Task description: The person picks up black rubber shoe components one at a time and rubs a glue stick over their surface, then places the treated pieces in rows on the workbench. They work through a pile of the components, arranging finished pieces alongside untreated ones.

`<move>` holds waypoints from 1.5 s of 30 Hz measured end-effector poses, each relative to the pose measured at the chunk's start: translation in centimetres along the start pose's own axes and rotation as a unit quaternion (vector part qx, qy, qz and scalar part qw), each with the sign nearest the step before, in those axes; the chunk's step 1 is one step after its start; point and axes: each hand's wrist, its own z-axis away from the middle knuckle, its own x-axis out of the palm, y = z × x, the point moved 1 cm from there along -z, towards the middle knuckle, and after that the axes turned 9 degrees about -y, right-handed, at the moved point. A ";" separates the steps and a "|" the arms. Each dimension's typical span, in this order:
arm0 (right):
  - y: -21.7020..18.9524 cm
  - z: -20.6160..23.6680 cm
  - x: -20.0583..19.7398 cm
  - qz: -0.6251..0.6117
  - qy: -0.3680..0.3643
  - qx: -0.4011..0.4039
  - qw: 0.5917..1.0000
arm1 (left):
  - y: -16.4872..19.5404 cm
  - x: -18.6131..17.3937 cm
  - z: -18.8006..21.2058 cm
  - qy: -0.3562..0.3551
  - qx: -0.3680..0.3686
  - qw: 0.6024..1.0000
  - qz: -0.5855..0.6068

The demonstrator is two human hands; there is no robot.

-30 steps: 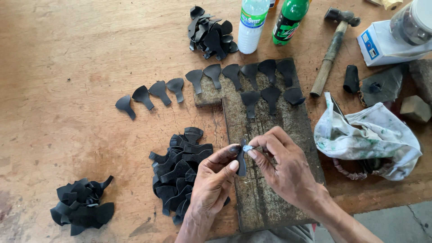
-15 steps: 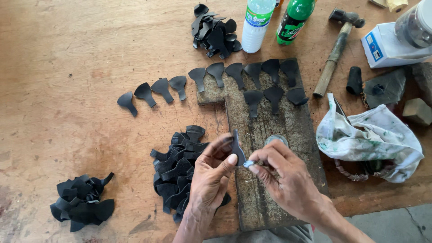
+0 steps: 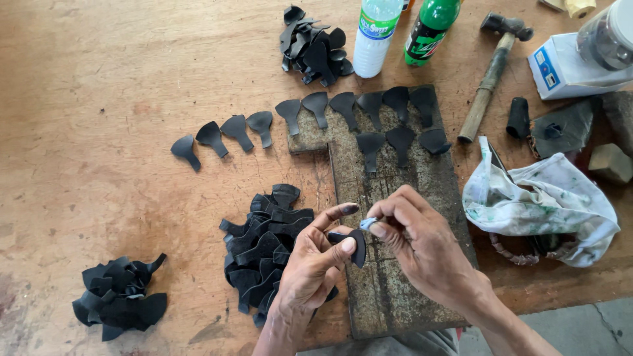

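My left hand [image 3: 310, 264] pinches a small black fan-shaped leather piece [image 3: 357, 246] between thumb and fingers, above a worn dark board [image 3: 395, 277]. My right hand [image 3: 422, 247] holds a small pale tool tip [image 3: 368, 223] against the top of that piece. Just left of my hands lies a pile of the same black pieces [image 3: 264, 244]. A row of single pieces [image 3: 316, 112] is laid out across the table and the board's far end.
Another black pile [image 3: 119, 300] sits at the near left, and a third [image 3: 313, 43] at the back. Two bottles [image 3: 376, 33], a hammer [image 3: 491, 72], a white box [image 3: 567, 62] and a stained cloth bag [image 3: 541, 201] occupy the right side.
My left hand has turned the black piece and lowered it slightly. My right hand has stayed pressed against its top edge.
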 end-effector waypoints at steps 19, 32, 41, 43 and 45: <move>0.8 2.0 2.5 0.031 -0.039 -0.017 0.999 | -0.2 -1.1 -0.1 0.022 0.035 0.999 0.005; 1.2 1.7 3.2 0.067 0.022 -0.041 0.997 | -0.9 -0.9 -0.4 0.061 0.053 0.996 0.025; 2.2 1.8 3.0 0.068 0.076 -0.019 0.995 | -1.0 -0.7 -0.6 0.077 0.036 0.996 0.029; 2.0 1.2 3.2 0.070 0.080 -0.046 0.993 | -1.0 -0.7 -0.6 0.080 0.038 0.996 0.031; 1.7 1.4 3.6 0.070 0.064 -0.056 0.994 | -1.0 -0.8 -0.6 0.073 0.054 0.995 0.045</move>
